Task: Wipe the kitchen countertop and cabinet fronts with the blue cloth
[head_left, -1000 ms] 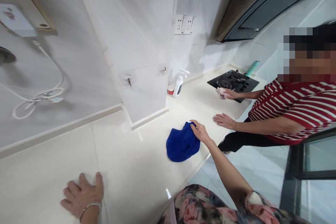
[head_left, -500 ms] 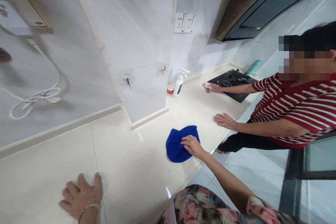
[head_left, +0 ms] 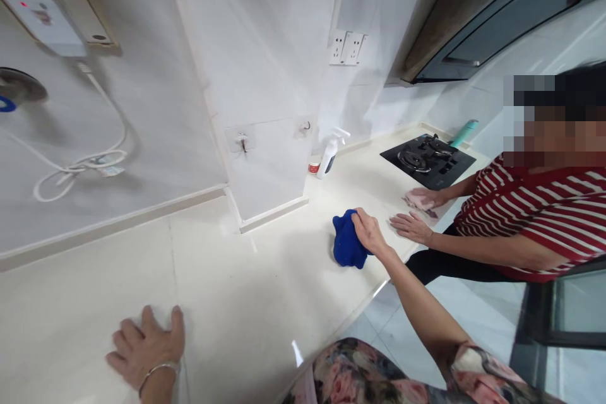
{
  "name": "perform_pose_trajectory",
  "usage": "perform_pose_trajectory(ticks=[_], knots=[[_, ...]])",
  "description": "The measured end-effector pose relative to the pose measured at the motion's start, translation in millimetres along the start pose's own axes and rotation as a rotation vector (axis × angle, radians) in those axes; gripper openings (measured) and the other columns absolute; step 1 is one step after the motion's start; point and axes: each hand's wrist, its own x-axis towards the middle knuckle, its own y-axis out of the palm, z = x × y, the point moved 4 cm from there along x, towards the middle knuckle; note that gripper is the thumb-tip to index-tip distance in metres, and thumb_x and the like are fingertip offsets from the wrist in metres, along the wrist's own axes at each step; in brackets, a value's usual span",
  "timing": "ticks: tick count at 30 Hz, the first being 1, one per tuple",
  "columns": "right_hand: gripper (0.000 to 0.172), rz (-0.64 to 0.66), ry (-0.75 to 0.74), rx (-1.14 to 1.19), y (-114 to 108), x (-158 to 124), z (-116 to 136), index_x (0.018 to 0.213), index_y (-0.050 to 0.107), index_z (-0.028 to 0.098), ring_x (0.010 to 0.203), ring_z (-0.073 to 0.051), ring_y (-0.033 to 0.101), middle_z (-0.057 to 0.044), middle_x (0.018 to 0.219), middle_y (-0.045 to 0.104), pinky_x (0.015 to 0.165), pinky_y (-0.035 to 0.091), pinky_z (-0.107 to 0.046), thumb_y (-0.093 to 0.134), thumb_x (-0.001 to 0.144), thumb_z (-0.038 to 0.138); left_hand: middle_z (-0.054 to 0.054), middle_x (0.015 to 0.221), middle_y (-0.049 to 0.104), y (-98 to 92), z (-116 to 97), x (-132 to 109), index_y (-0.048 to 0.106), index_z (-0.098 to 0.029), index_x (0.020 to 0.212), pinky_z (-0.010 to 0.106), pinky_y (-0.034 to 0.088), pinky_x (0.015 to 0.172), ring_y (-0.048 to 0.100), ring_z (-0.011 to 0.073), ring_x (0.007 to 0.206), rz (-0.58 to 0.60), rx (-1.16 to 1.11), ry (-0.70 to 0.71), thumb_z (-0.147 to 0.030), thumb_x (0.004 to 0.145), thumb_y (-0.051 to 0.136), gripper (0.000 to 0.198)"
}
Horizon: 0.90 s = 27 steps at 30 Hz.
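Note:
A blue cloth [head_left: 349, 243] is bunched in my right hand [head_left: 369, 231], its fingers pinched over the cloth's upper right edge. The cloth hangs in folds at the countertop, toward the front edge; whether it touches the surface I cannot tell. My left hand [head_left: 146, 344], with a bracelet at the wrist, rests flat on the pale countertop [head_left: 237, 303] at the lower left, fingers spread and holding nothing.
At the right a co-worker in a striped top [head_left: 544, 208] presses a pink cloth [head_left: 419, 199] on the counter. Beyond are a black gas hob [head_left: 428, 161], a white spray bottle [head_left: 327, 158] and a red-and-white container [head_left: 314, 167]. A wall pillar [head_left: 269, 177] juts out over the counter.
My right hand has moved right and gathered the blue cloth, which lay spread flat under it before. My left hand stays put. The co-worker's pink cloth has come nearer from beside the hob.

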Motion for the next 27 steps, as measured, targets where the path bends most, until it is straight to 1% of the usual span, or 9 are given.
perform_pose_trajectory(ticks=[5, 8, 12, 14, 17, 20, 23, 25, 27], knots=[[0.035, -0.134, -0.014, 0.15, -28, 25, 35, 0.081, 0.058, 0.023, 0.071, -0.018, 0.051, 0.002, 0.069, 0.056, 0.067, 0.041, -0.029, 0.044, 0.09, 0.054, 0.026, 0.151, 0.038, -1.6, 0, -1, 0.046, -0.009, 0.15, 0.06, 0.026, 0.115, 0.027, 0.0413, 0.146, -0.021, -0.01, -0.002, -0.076, 0.087, 0.003, 0.101], [0.036, -0.203, -0.063, 0.058, -41, 26, 57, 0.091, 0.063, 0.022, 0.069, -0.018, 0.051, 0.001, 0.069, 0.057, 0.068, 0.041, -0.029, 0.044, 0.092, 0.052, 0.026, 0.155, 0.035, 0.2, 1, -1, 0.045, -0.009, 0.151, 0.059, 0.023, 0.118, 0.025, 0.0412, 0.148, -0.017, -0.018, -0.011, -0.076, 0.087, 0.003, 0.102], [0.032, -0.116, -0.099, -0.09, -43, 19, 74, 0.096, 0.065, 0.023, 0.062, -0.018, 0.05, 0.001, 0.064, 0.057, 0.065, 0.038, -0.031, 0.045, 0.095, 0.048, 0.024, 0.158, 0.031, 1.4, 1, -2, 0.044, -0.01, 0.152, 0.06, 0.019, 0.121, 0.022, 0.0407, 0.15, -0.017, -0.031, -0.014, -0.076, 0.088, 0.003, 0.1], [0.03, -0.02, -0.105, -0.059, -32, 15, 77, 0.09, 0.065, 0.023, 0.064, -0.018, 0.052, 0.001, 0.065, 0.058, 0.066, 0.039, -0.03, 0.048, 0.095, 0.047, 0.024, 0.157, 0.033, 1.4, 1, -2, 0.044, -0.011, 0.151, 0.059, 0.021, 0.12, 0.023, 0.0404, 0.149, -0.014, -0.028, -0.012, -0.075, 0.088, 0.005, 0.099], [0.03, 0.131, -0.063, 0.138, -3, 7, 76, 0.085, 0.066, 0.022, 0.074, -0.019, 0.059, 0.0, 0.074, 0.065, 0.071, 0.044, -0.03, 0.053, 0.091, 0.048, 0.023, 0.157, 0.033, 4.2, 2, -2, 0.043, -0.012, 0.151, 0.059, 0.022, 0.119, 0.022, 0.0397, 0.149, 0.012, -0.021, -0.019, -0.076, 0.088, 0.006, 0.097], [0.034, 0.341, -0.011, 0.341, 38, -1, 68, 0.091, 0.07, 0.021, 0.08, -0.02, 0.064, 0.0, 0.082, 0.069, 0.074, 0.049, -0.03, 0.056, 0.09, 0.053, 0.022, 0.158, 0.032, 8.7, 6, -1, 0.042, -0.013, 0.152, 0.059, 0.02, 0.12, 0.021, 0.0383, 0.151, -0.005, -0.016, -0.016, -0.075, 0.089, 0.006, 0.096], [0.041, 0.521, -0.009, 0.385, 75, -2, 47, 0.104, 0.072, 0.022, 0.088, -0.024, 0.068, -0.003, 0.094, 0.073, 0.08, 0.054, -0.034, 0.055, 0.091, 0.057, 0.022, 0.161, 0.03, 12.5, 10, 1, 0.04, -0.013, 0.154, 0.059, 0.019, 0.122, 0.02, 0.0378, 0.152, -0.006, -0.014, -0.015, -0.076, 0.09, 0.007, 0.096], [0.045, 0.48, -0.004, 0.229, 90, 2, 24, 0.12, 0.07, 0.022, 0.104, -0.028, 0.069, -0.008, 0.112, 0.073, 0.093, 0.054, -0.041, 0.058, 0.091, 0.054, 0.022, 0.161, 0.03, 12.0, 10, 1, 0.04, -0.013, 0.154, 0.059, 0.019, 0.121, 0.019, 0.0378, 0.152, -0.003, -0.013, -0.021, -0.076, 0.089, 0.007, 0.096], [0.056, 0.317, 0.028, 0.002, 99, 7, 0, 0.139, 0.061, 0.02, 0.126, -0.034, 0.06, -0.015, 0.136, 0.065, 0.108, 0.047, -0.049, 0.059, 0.091, 0.048, 0.022, 0.161, 0.028, 10.2, 8, 0, 0.039, -0.012, 0.154, 0.059, 0.018, 0.122, 0.018, 0.038, 0.152, 0.02, -0.01, -0.031, -0.075, 0.09, 0.006, 0.096]])
